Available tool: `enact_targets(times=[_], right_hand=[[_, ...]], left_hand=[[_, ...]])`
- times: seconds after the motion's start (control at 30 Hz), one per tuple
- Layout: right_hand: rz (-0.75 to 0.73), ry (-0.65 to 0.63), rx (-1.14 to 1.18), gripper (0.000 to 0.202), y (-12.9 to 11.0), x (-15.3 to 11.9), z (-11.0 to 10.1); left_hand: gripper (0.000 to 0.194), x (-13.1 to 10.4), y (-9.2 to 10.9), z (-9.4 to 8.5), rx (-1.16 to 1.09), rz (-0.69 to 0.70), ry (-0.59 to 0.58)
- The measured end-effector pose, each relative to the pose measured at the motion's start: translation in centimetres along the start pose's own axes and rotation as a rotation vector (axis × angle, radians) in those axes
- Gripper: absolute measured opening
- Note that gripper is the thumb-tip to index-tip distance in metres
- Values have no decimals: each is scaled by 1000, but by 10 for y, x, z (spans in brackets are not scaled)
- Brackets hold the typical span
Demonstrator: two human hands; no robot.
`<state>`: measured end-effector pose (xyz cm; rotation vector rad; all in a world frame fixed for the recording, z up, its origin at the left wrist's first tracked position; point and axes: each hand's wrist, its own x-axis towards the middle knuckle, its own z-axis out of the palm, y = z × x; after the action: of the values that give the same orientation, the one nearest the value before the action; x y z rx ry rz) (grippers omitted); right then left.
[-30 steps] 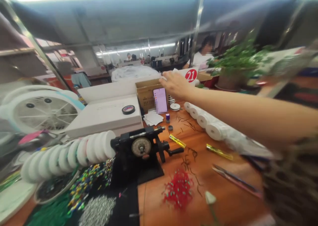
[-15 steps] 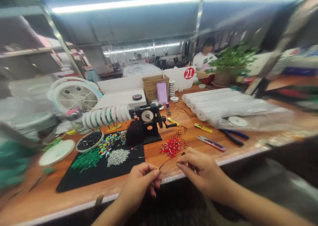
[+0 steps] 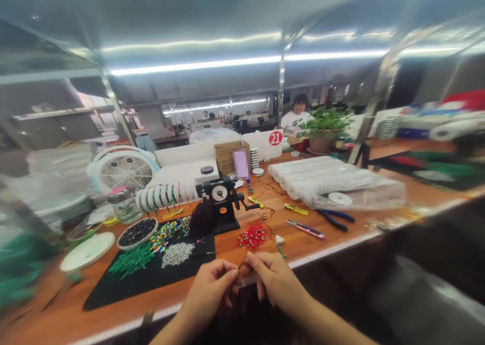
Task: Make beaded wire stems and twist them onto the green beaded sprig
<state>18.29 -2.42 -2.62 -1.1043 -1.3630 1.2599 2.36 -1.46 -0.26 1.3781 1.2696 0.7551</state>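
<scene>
Head cam, lower middle of the frame: the left hand (image 3: 212, 289) and right hand (image 3: 273, 280) meet just in front of the workbench (image 3: 341, 236) edge, fingertips of both pinched together on a thin dark wire (image 3: 241, 264) that runs between them. Just above the hands sits a pile of red beads (image 3: 251, 236), and left of that a black mat (image 3: 151, 274) with green, silver and mixed-colour beads. A black hand-crank winder (image 3: 219, 211) stands behind the mat. Pliers (image 3: 335, 217) and pink snips (image 3: 306, 229) lie to the right, near some bagged white rolls (image 3: 322, 178).
</scene>
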Motion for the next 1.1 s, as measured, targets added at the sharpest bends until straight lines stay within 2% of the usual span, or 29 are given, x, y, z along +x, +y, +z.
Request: enact_targets(times=[0.1, 0.23, 0.43, 0.7, 0.9, 1.1], right_hand=[[46, -35, 42, 39, -3, 6, -1], [40, 4, -25, 30, -5, 10, -7], [-196, 66, -298, 25, -7, 12, -14], [-411, 123, -103, 24, 8, 13, -5], [-315, 99, -99, 22, 8, 13, -13], [-249, 73, -89, 23, 10, 14, -18]], left_hand=[[34, -2, 2, 1, 44, 1, -35], [33, 0, -1, 1, 81, -39, -84], [27, 1, 3, 1, 123, -73, -90], [27, 4, 3, -2, 81, -33, -103], [23, 1, 9, -1, 8, -63, -107], [20, 2, 6, -1, -1, -75, -130]])
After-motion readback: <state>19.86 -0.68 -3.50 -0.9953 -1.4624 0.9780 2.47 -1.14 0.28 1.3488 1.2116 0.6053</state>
